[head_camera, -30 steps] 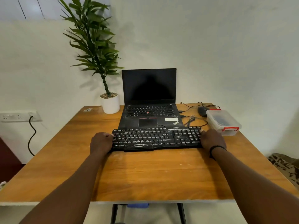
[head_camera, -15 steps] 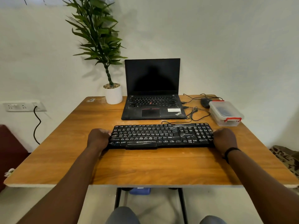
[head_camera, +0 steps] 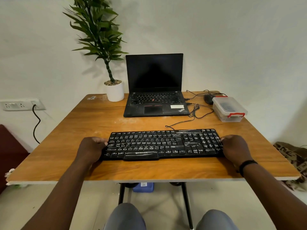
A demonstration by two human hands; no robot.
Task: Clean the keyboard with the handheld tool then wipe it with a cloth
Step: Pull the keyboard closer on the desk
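Black keyboard [head_camera: 163,144] flat on wooden counter [head_camera: 93,123], near front edge. Left hand [head_camera: 91,149] & right hand [head_camera: 235,148] grip its two ends, fingers curled round. Laptop [head_camera: 155,90] behind, well apart.

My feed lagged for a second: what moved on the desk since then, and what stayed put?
The keyboard came toward the person, off the laptop front edge, leaving bare table between them. The left hand and right hand kept gripping its two ends throughout. The laptop, plant pot, clear box and mouse stayed where they were.
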